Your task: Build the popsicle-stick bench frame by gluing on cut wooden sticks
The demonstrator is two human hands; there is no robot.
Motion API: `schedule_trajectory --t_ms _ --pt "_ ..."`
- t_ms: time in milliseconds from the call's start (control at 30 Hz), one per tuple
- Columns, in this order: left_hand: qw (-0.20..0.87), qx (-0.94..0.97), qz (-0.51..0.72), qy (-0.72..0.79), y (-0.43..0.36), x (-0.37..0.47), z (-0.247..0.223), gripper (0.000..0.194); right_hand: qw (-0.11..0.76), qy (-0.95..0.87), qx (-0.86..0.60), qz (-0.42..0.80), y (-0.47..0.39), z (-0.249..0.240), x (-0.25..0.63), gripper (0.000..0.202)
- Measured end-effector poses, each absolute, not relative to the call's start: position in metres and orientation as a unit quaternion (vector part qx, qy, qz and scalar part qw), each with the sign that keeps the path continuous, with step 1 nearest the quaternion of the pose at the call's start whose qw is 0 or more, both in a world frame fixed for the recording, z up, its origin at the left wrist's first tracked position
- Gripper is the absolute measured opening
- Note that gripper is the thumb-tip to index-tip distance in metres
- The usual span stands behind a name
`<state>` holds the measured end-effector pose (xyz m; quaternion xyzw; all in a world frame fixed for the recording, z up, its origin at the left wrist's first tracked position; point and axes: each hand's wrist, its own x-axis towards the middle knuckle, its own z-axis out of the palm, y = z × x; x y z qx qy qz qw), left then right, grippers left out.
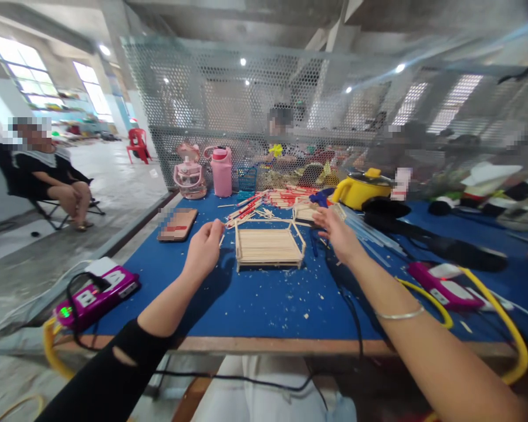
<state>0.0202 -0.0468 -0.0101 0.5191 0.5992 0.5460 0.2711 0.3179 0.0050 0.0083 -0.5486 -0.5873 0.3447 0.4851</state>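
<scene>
On the blue table mat a small model of pale wooden sticks (270,247), like a little bench or bed with a slatted deck and raised rails, stands on short legs between my hands. My left hand (206,249) is to its left, thumb and fingers pinched together; whatever they hold, if anything, is hidden. Over on the right, my right hand (339,235) reaches forward with fingers apart, holding nothing that I can see. It is close to a second small stick piece (305,212). Behind the model lies a pile of loose sticks and red-and-white paper wrappers (286,196).
A phone (178,225) lies left, with a pink bottle (221,172) and a clear jug (190,176) behind. At right are a yellow pot (365,189), clear glue sticks (369,231) and cables. Purple power packs (97,296) flank the mat. A perforated screen (229,105) stands behind; a person sits left.
</scene>
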Motion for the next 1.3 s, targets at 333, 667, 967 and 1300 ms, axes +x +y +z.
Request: schedule_trajectory --t_ms 333,667,967,1300 --pt "0.476 0.411 0.541 0.557 -0.079 0.038 -0.018 0.042 0.536 -0.662 -0.409 0.327 -0.059 0.015 0.226 0.023" --pt "0.671 0.336 0.491 0.443 -0.073 0.032 -0.013 0.030 0.516 -0.675 -0.396 0.349 -0.054 -0.018 0.192 0.017" --pt "0.711 0.304 0.475 0.421 -0.070 0.034 -0.010 0.016 0.516 -0.686 -0.384 0.340 -0.057 -0.019 0.190 0.016" --pt "0.413 0.442 0.567 0.559 -0.082 0.034 -0.026 0.052 0.626 -0.634 -0.395 0.222 -0.076 0.028 0.247 0.020"
